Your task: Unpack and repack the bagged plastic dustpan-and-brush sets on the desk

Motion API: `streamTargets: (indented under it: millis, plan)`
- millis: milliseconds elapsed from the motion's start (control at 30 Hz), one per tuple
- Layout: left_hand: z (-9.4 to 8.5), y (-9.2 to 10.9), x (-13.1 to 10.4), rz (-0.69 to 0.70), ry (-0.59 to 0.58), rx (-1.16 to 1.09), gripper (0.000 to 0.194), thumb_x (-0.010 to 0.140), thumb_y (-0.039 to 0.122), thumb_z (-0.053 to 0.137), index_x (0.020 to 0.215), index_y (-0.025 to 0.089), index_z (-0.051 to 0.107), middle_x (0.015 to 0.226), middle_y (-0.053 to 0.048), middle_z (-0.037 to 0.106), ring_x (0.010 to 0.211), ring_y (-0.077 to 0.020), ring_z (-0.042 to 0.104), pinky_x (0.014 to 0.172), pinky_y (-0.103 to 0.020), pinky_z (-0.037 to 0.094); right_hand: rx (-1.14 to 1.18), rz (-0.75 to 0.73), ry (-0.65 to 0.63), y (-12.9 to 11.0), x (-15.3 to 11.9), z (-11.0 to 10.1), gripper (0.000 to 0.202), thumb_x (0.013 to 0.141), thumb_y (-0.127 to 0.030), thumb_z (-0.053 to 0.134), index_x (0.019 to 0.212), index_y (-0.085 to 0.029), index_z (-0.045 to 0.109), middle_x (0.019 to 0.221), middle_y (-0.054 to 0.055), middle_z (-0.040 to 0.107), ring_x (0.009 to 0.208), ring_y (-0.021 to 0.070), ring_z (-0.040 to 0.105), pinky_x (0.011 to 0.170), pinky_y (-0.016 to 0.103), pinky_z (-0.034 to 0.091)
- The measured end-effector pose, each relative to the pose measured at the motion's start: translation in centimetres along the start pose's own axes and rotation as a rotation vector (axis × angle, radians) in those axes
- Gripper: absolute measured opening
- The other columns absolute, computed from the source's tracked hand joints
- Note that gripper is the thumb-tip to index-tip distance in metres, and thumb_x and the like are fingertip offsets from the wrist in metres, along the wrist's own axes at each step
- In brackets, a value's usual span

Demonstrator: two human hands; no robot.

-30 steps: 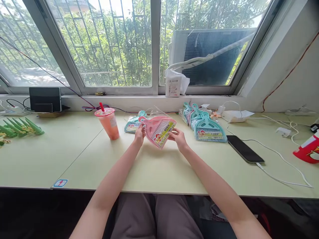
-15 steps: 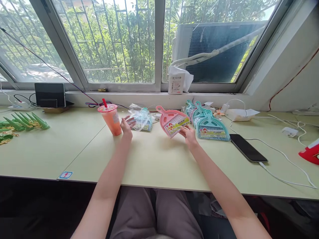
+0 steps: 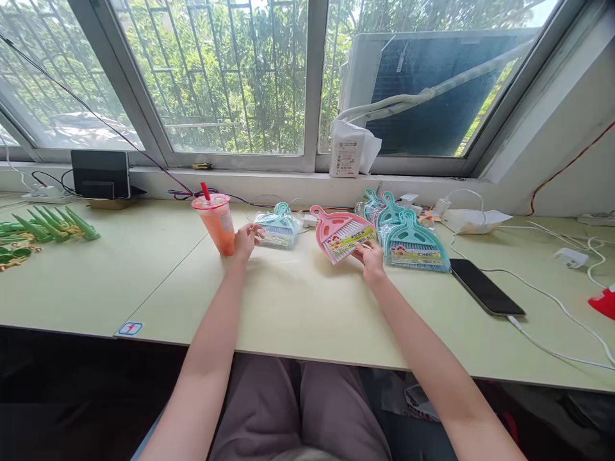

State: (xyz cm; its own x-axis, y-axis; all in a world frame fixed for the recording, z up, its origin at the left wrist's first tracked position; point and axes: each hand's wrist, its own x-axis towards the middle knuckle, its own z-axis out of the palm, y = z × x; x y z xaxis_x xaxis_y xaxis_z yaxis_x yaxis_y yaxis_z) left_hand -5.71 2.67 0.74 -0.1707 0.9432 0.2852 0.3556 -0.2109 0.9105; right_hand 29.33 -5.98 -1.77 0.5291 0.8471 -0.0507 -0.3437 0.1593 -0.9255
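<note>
My right hand [image 3: 371, 256] grips the lower right edge of a pink mini dustpan-and-brush set [image 3: 342, 232]. The set is tilted, its handle toward the upper left and a yellow printed label across the bristles. My left hand [image 3: 246, 239] is between the drink cup [image 3: 218, 224] and a teal dustpan-and-brush set [image 3: 277, 225] in clear plastic. Its fingers are loosely bent and apart, near the plastic's left edge; whether they touch it I cannot tell. To the right of the pink set, several teal sets [image 3: 414, 240] lie overlapping, with a little pink among them.
A phone [image 3: 486, 286] with a white cable [image 3: 552, 349] lies at the right. On the left are green plastic pieces [image 3: 52, 227] and a tablet on a stand [image 3: 100, 174]. A tissue pack [image 3: 346, 153] stands on the sill. The table's front edge [image 3: 307, 360] runs before my lap.
The crumpled clear plastic beside my left hand has settled flat over the teal set, which shows more plainly. My left fingers have bent inward. My right hand still holds the pink set.
</note>
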Motion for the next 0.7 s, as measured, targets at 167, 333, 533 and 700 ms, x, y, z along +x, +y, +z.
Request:
streamTargets:
  millis: [167,333,533,700]
  plan:
    - [0.4,-0.5,-0.3,0.117,0.182,0.494,0.028,0.1,0.032,0.045,0.095,0.02,0.07,0.086,-0.01,0.074,0.076,-0.0224,0.068,0.07,-0.03,0.046,-0.045,0.007,0.031,0.5,0.3,0.1,0.018,0.075,-0.007,0.07,0.088,-0.018,0.064,0.085,0.003,0.075,0.079,0.0175,0.074,0.085,0.036,0.065]
    - [0.7,0.7,-1.3,0.319,0.321,0.591,0.032,0.096,0.024,0.051,0.126,0.017,0.062,0.138,-0.019,0.059,0.129,-0.0335,0.052,0.105,-0.044,0.042,-0.047,0.028,0.031,0.9,0.5,0.2,0.019,0.074,-0.006,0.071,0.086,-0.018,0.063,0.08,0.001,0.074,0.076,0.0172,0.074,0.082,0.034,0.066]
    - [2.2,3.0,-2.2,0.408,0.114,0.132,0.015,0.087,0.037,0.07,0.092,0.023,0.068,0.112,-0.014,0.068,0.126,-0.0351,0.053,0.114,-0.045,0.037,-0.035,0.04,0.03,1.0,0.6,0.3,0.02,0.073,-0.006,0.072,0.085,-0.019,0.063,0.073,-0.001,0.072,0.075,0.0178,0.075,0.082,0.036,0.066]
    - [4.1,1.1,-2.1,0.333,-0.279,0.184,0.03,0.074,0.051,0.08,0.086,0.025,0.07,0.114,-0.012,0.072,0.126,-0.0335,0.059,0.118,-0.044,0.035,-0.032,0.042,0.052,0.8,0.5,0.3,0.022,0.071,-0.007,0.074,0.084,-0.02,0.063,0.075,-0.001,0.073,0.077,0.0182,0.076,0.081,0.035,0.067]
